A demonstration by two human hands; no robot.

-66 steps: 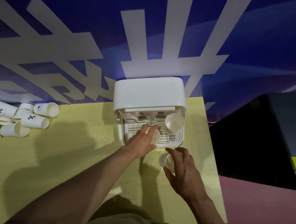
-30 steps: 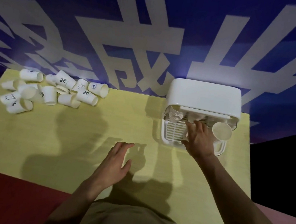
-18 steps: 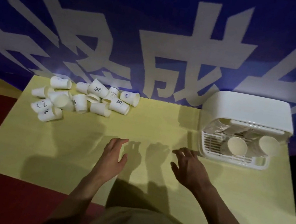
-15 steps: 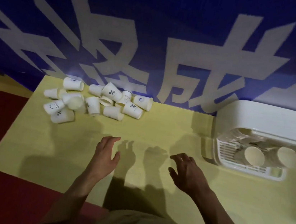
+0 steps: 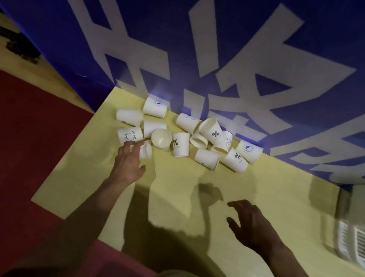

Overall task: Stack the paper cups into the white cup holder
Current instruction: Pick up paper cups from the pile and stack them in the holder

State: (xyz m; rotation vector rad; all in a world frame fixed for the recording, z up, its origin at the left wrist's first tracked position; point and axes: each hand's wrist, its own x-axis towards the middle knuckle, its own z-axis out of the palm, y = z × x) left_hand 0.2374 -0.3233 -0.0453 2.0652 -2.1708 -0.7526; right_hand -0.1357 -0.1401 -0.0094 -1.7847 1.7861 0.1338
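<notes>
The left hand [image 5: 128, 163] touches a tipped paper cup [image 5: 146, 151], fingers spread, not yet gripping; the right hand [image 5: 250, 225] hovers relaxed, holding nothing. Light, crushable; best pinched gently near the stiffer rim.

yellow table [image 5: 190, 209] against blue banner [image 5: 213, 37], red floor [image 5: 12, 151] beside.

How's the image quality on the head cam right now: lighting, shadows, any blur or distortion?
Head view: dim overall; hard arm shadows fall across the yellow table; the paper cups are brightly lit and readable; the white cup holder at the right edge is blurred and cropped; wide-angle bending skews the blue banner.
</notes>
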